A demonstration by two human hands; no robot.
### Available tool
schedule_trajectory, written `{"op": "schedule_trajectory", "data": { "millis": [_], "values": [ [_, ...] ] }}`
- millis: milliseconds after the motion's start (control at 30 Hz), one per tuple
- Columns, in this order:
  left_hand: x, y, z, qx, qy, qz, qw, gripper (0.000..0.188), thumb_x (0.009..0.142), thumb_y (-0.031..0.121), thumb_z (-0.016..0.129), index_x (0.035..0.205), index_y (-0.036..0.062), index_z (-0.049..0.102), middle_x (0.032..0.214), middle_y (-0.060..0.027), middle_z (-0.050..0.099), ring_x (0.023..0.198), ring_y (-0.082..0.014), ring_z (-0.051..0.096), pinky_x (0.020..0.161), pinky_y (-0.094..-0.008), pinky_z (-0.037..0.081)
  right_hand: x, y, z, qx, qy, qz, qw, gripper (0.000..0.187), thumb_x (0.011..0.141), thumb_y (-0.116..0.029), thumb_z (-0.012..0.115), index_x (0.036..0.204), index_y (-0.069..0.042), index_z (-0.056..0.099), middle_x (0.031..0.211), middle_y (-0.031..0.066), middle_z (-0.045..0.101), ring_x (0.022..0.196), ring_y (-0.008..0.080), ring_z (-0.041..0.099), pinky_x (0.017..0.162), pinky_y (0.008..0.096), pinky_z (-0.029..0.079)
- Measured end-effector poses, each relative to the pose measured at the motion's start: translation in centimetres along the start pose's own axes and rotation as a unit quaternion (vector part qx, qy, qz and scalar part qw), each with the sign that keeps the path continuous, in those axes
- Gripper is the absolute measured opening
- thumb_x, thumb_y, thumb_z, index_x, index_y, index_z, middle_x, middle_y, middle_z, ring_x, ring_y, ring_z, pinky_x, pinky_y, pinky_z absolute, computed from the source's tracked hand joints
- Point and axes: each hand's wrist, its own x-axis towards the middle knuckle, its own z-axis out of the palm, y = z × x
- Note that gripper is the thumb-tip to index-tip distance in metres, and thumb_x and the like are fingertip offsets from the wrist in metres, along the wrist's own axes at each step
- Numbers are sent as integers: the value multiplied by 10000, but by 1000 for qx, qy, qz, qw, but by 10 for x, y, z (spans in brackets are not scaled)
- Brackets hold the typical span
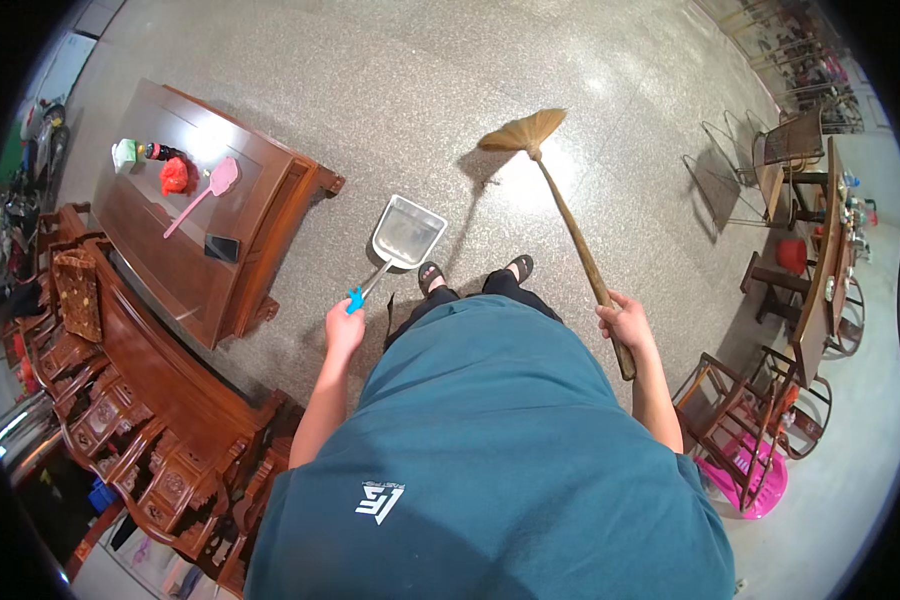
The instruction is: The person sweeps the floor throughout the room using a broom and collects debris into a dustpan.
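Observation:
My left hand (344, 326) is closed round the handle of a dustpan (408, 232). The dustpan has a pale, shallow pan and a blue piece on its handle just past my fingers; the pan is in front of my left foot. In my right hand (623, 322) is the wooden handle of a broom (575, 225), whose end sticks out below my fist. The broom's fanned straw head (526, 132) is ahead of me, right of the dustpan and apart from it. A small dark bit of debris (492, 182) shows on the floor below the straw head.
A low wooden table (145, 210) at the left bears a pink fly swatter (202, 196), a phone (222, 248) and a red bag (175, 175). Behind it runs a carved wooden bench (170, 385). Chairs (725, 395), a long table (820, 270) and a pink basket (760, 480) line the right.

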Motion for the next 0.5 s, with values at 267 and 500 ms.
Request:
{"op": "schedule_trajectory", "data": {
  "millis": [267, 500],
  "values": [
    [21, 50, 20, 52, -12, 46, 998, 275, 711, 187, 554, 931, 37, 622, 814, -212, 620, 785, -354, 605, 687, -420, 456, 70, -33, -29, -447, 194, -79, 870, 481, 717, -82, 556, 1196, -59, 523, 898, 191, 638, 843, 290, 634, 717, 393, 499],
    [44, 102, 43, 145, -69, 65, 985, 241, 725, 200, 552, 902, 50, 618, 876, -208, 623, 860, -374, 591, 739, -445, 461, 155, -56, -53, -468, 117, 11, 876, 291, 711, -69, 509, 988, -19, 582, 899, 190, 634, 834, 315, 628, 709, 392, 495]
  ]
}}
